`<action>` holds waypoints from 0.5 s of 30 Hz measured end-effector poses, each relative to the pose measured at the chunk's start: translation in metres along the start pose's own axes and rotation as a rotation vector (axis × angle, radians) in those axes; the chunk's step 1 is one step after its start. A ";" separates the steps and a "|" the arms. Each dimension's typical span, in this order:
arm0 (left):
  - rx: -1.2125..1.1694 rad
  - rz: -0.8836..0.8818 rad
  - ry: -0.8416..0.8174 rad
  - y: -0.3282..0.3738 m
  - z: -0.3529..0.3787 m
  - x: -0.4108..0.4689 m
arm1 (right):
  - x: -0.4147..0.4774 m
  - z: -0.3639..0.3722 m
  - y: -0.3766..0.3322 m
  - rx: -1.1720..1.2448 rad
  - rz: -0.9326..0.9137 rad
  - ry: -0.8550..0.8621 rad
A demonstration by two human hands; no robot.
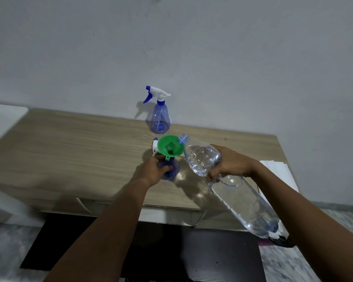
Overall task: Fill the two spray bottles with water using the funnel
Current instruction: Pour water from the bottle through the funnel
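Observation:
A green funnel (170, 148) sits in the neck of a blue spray bottle (171, 169) on the wooden table (80, 143). My left hand (154, 169) grips that bottle's body from the left. My right hand (229, 162) grips a large clear water bottle (232, 190), tilted with its open mouth over the funnel's right rim. A white and blue spray head (155, 146) lies just left of the funnel. A second blue spray bottle (160, 117), with its spray head on, stands upright at the back by the wall.
White paper (277, 169) lies on the table's right end. A white surface (2, 119) adjoins the table at the left. A dark mat (90, 241) covers the floor below the table's front edge.

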State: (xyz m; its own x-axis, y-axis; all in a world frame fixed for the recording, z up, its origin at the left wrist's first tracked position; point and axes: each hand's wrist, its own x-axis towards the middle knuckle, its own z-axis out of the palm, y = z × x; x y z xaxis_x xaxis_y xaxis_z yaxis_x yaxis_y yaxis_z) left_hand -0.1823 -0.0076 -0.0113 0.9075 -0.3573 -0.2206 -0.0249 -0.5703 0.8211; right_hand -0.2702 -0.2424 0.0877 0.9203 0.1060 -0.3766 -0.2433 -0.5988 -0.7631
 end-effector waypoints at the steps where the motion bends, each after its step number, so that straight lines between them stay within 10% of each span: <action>1: -0.012 0.001 -0.002 -0.001 0.000 0.001 | 0.000 0.000 0.000 -0.001 0.007 -0.004; 15: -0.076 -0.029 -0.007 -0.012 0.004 0.011 | -0.001 -0.003 -0.004 -0.086 0.052 -0.073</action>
State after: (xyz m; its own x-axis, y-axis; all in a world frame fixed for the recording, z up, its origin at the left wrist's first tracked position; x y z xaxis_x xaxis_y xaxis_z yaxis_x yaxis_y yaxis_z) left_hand -0.1739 -0.0072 -0.0253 0.9045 -0.3466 -0.2485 0.0339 -0.5226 0.8519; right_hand -0.2694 -0.2425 0.0925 0.8818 0.1286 -0.4538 -0.2597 -0.6707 -0.6947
